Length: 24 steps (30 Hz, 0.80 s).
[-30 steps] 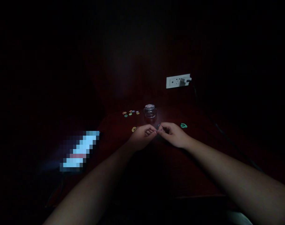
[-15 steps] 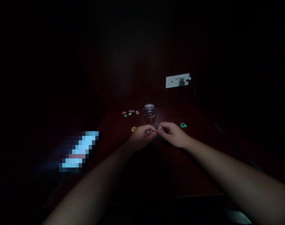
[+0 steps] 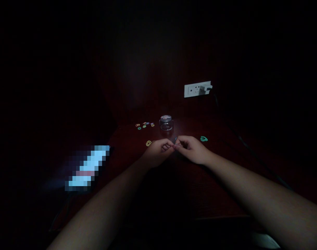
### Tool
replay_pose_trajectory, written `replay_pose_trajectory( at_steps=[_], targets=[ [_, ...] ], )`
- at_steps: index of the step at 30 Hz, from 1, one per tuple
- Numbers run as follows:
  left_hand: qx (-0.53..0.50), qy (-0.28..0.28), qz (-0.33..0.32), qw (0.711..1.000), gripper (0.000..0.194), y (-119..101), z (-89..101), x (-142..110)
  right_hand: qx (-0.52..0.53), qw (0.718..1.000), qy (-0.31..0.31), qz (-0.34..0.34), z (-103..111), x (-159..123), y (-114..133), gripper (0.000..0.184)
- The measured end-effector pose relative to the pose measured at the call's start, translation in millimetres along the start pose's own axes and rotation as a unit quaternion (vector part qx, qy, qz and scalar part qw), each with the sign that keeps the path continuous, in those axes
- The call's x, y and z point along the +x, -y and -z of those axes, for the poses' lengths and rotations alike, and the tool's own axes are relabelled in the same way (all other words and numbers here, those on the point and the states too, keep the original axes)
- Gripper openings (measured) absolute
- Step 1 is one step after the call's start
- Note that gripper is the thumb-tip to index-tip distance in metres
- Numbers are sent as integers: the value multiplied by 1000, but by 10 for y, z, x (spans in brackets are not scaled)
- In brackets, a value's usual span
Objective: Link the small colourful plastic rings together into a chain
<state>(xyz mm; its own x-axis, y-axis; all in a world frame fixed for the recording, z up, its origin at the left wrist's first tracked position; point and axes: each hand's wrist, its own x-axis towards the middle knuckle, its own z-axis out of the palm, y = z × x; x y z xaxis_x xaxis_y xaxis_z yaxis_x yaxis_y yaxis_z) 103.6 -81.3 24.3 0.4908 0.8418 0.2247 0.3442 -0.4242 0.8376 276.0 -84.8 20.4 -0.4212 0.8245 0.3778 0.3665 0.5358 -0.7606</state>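
Note:
My left hand point(image 3: 160, 150) and my right hand point(image 3: 190, 148) meet over the table, thumbs and fingers pinched together at the tips. Between the fingertips is something thin and small; the dim light hides what it is. A bit of blue point(image 3: 176, 139) shows just behind the right fingers. Beside the left hand lies a bunch of yellow bands point(image 3: 148, 143), which look like small hair ties. Green bands point(image 3: 203, 139) lie to the right of my right hand. Beyond both hands stands a clear jar point(image 3: 166, 124) with a patterned lid on.
Several small coloured loops point(image 3: 144, 125) are scattered left of the jar. A lit, pixelated screen point(image 3: 89, 168) is at the left. On the back wall is a socket plate point(image 3: 192, 90) with a plug point(image 3: 205, 87). A dark cable point(image 3: 265, 166) runs along the right. The dark red table point(image 3: 200, 194) has its edge near me.
Both hands stay in almost the same place, fingertips still together, with only a very slight shift at the tips. The objects on the table have not moved.

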Motion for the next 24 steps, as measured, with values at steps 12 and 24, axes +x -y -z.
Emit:
replay_pose_trajectory(
  at_steps=[12,24],
  targets=[
    [4,3,3,1000,17,-25,8,-8,-7,1000,4,5,-6,4,-17,25],
    [-8,10,8,1000,16,16,-3,0,-3,1000,2,-2,-12,7,-24,25]
  ],
)
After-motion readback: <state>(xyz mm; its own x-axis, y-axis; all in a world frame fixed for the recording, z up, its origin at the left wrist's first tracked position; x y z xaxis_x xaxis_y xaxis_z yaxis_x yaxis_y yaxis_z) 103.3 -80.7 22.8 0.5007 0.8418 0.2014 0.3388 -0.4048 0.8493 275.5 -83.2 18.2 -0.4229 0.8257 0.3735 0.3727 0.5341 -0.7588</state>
